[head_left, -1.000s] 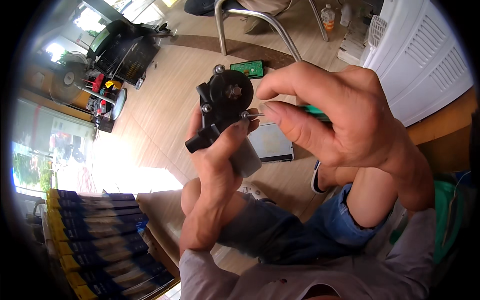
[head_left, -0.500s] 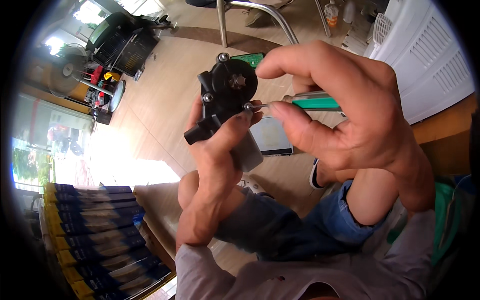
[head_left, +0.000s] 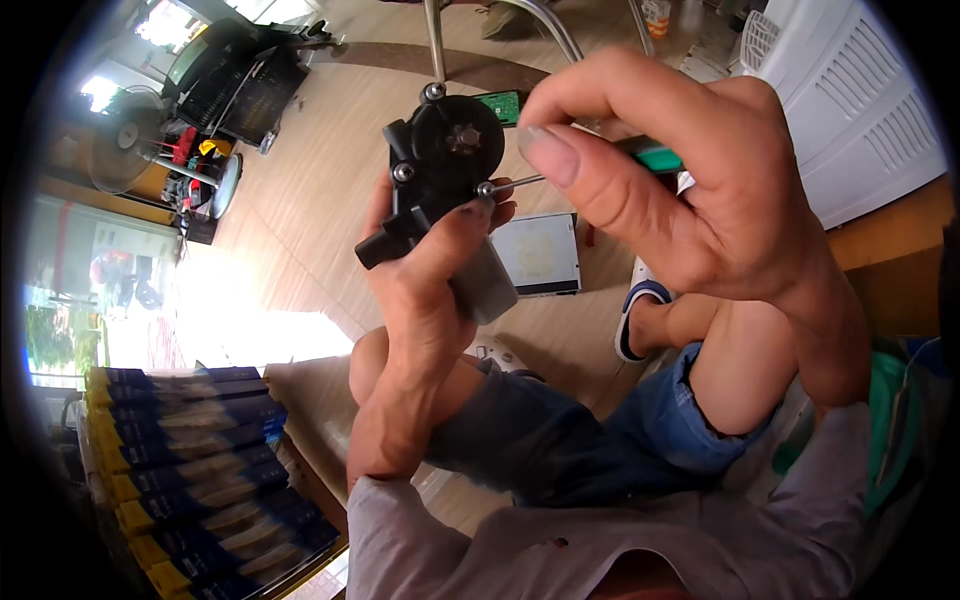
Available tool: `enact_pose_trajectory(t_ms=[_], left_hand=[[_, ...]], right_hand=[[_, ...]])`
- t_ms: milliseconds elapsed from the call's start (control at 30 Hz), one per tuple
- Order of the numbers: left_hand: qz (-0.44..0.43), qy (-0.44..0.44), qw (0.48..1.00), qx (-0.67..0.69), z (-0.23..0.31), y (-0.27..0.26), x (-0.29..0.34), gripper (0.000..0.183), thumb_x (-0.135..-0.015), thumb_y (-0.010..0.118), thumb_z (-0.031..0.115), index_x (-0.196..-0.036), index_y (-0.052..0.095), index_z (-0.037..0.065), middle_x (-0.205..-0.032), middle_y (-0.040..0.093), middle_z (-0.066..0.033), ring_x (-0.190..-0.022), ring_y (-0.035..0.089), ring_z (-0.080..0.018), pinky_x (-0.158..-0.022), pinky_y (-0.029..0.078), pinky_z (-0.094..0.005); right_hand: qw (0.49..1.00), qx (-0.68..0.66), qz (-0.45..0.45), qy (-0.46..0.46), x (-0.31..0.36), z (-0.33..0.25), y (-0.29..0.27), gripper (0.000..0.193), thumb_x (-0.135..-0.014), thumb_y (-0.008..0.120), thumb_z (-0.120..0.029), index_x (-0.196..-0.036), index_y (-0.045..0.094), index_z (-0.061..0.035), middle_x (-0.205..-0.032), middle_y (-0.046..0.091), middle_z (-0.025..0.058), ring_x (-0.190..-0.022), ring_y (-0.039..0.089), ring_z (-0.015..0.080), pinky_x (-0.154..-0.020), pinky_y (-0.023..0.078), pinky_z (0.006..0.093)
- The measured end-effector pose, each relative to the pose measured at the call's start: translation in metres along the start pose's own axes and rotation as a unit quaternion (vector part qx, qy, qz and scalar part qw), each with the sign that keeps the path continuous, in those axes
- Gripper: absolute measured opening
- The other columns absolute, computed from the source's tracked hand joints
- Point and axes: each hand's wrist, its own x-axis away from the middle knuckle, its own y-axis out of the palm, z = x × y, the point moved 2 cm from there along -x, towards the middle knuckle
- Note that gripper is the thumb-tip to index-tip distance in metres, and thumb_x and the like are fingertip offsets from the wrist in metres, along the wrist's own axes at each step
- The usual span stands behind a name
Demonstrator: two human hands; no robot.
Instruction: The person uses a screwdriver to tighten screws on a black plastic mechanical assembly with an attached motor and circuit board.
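- The left hand (head_left: 425, 290) is clamped around a black motor housing (head_left: 440, 165) with a grey cylinder below, held up at centre.
- The right hand (head_left: 690, 190) grips a green-handled screwdriver (head_left: 655, 157) — its tip touches a screw (head_left: 485, 188) on the housing's right edge.
- On the floor beyond lies a flat grey box (head_left: 540, 253).

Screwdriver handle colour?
Green, on the screwdriver in the right hand; head view shows it best.

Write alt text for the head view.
A left hand holds up a black motor unit while the right hand sets a green-handled screwdriver on one of its screws. Below are a wooden floor and the person's knees.
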Motion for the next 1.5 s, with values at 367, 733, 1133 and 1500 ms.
enact_pose_trajectory(t_ms=[367,733,1133,1500], left_hand=[[-0.01,0.001,1.0,-0.003,0.0,0.0,-0.001,0.047,-0.078,0.07,0.005,-0.122,0.055,-0.006,-0.104,0.067,-0.0161,-0.091,0.069,-0.0251,-0.088,0.057,-0.0399],[-0.013,-0.008,1.0,0.015,-0.003,-0.004,-0.002,0.048,-0.077,0.07,0.005,-0.122,0.055,-0.006,-0.103,0.067,-0.0162,-0.091,0.069,-0.0249,-0.087,0.057,-0.0392],[-0.003,-0.015,0.999,0.03,-0.006,-0.001,-0.004,0.044,-0.079,0.066,0.005,-0.12,0.056,-0.005,-0.1,0.066,-0.0153,-0.086,0.068,-0.0243,-0.085,0.056,-0.0369],[-0.025,-0.079,0.994,0.074,-0.014,-0.004,-0.006,0.036,-0.086,0.053,0.018,-0.116,0.058,-0.003,-0.101,0.066,-0.0139,-0.085,0.063,-0.0199,-0.076,0.05,-0.0298]], right_hand=[[0.995,0.023,0.029,-0.091,-0.001,0.008,0.0,0.025,-0.083,0.069,-0.002,-0.107,0.066,-0.0009,-0.065,0.06,0.0036,-0.055,0.059,0.0102,-0.052,0.045,0.0232],[0.998,-0.061,-0.001,0.008,-0.013,-0.014,-0.003,0.04,-0.075,0.063,0.007,-0.114,0.064,0.0017,-0.073,0.058,0.003,-0.057,0.053,0.0079,-0.052,0.042,0.0236],[0.998,0.052,-0.009,-0.039,-0.002,0.005,-0.001,0.031,-0.08,0.075,-0.006,-0.11,0.065,-0.003,-0.068,0.056,0.0036,-0.057,0.056,0.0111,-0.05,0.043,0.0261],[0.994,0.023,0.083,-0.074,-0.003,0.01,0.001,0.017,-0.084,0.079,-0.011,-0.09,0.065,-0.0037,-0.064,0.059,0.0006,-0.055,0.056,0.0078,-0.049,0.041,0.0233]])
